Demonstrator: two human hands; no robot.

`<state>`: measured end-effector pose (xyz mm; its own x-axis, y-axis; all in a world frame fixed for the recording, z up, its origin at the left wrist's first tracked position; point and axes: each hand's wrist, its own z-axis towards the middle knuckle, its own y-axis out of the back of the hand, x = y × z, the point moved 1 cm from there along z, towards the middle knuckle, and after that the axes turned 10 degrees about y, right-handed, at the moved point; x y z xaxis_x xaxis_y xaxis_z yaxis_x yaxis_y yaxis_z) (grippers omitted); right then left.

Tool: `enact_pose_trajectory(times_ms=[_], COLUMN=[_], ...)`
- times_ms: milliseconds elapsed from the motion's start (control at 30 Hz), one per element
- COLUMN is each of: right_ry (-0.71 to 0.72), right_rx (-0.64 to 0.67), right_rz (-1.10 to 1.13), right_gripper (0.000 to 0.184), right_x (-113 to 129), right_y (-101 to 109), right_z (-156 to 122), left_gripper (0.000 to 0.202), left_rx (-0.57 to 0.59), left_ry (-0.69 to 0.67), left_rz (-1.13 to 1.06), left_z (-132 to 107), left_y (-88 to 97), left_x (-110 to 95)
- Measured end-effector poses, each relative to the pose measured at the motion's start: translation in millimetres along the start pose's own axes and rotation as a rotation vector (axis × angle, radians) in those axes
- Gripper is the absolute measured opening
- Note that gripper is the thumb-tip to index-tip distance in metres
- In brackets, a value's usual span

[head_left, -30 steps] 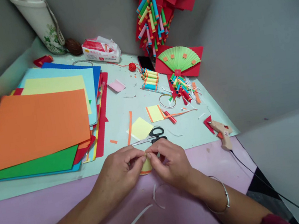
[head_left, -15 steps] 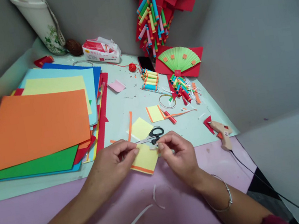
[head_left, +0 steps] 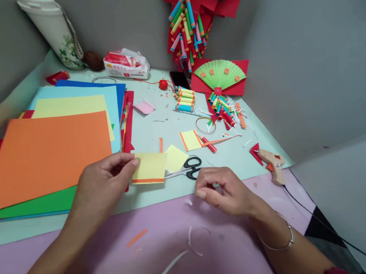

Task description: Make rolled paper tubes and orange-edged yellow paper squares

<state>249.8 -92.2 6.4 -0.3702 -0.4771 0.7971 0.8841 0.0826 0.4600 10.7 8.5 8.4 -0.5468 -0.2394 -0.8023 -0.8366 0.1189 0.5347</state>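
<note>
My left hand pinches a yellow paper square by its left edge, with an orange strip along the paper's lower edge. Behind it lie another yellow square and the top end of an orange strip. Scissors with black handles rest just beyond my right hand, their blades running left and partly hidden behind the held paper. The fingers of my right hand are curled in, and I see nothing between them. A small white curl is just left of its thumb, apart from it.
Coloured sheets are stacked at left. A glue gun lies at right, its cord trailing off the table. Paper rolls, a green fan and a bangle lie farther back. Paper scraps lie on the pink surface.
My left hand has moved left and up with the yellow square, away from my right hand. My right hand has let go of a thin white strip. An orange strip now shows on the pink surface.
</note>
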Motion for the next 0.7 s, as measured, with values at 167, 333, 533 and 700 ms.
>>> enact_pose_trajectory(times_ms=[167, 333, 533, 700], right_ry=[0.114, 0.294, 0.455, 0.537], right_rx=[-0.029, 0.054, 0.386, 0.478], right_rz=[-0.362, -0.665, -0.877, -0.906], right_gripper=[0.016, 0.021, 0.026, 0.024], right_x=[-10.7, -32.8, -57.0, -60.2], right_y=[-10.1, -17.1, -26.0, -32.6], right_z=[4.6, 30.9, 76.1, 91.2], left_gripper=[0.024, 0.028, 0.030, 0.030], left_rx=[-0.028, 0.001, 0.007, -0.002], left_ry=[0.045, 0.091, 0.109, 0.086], left_rz=[-0.115, -0.215, -0.301, -0.302], left_z=[-0.2, 7.2, 10.2, 8.8], left_y=[3.2, 2.9, 3.5, 3.0], left_x=[-3.5, 0.9, 1.5, 0.4])
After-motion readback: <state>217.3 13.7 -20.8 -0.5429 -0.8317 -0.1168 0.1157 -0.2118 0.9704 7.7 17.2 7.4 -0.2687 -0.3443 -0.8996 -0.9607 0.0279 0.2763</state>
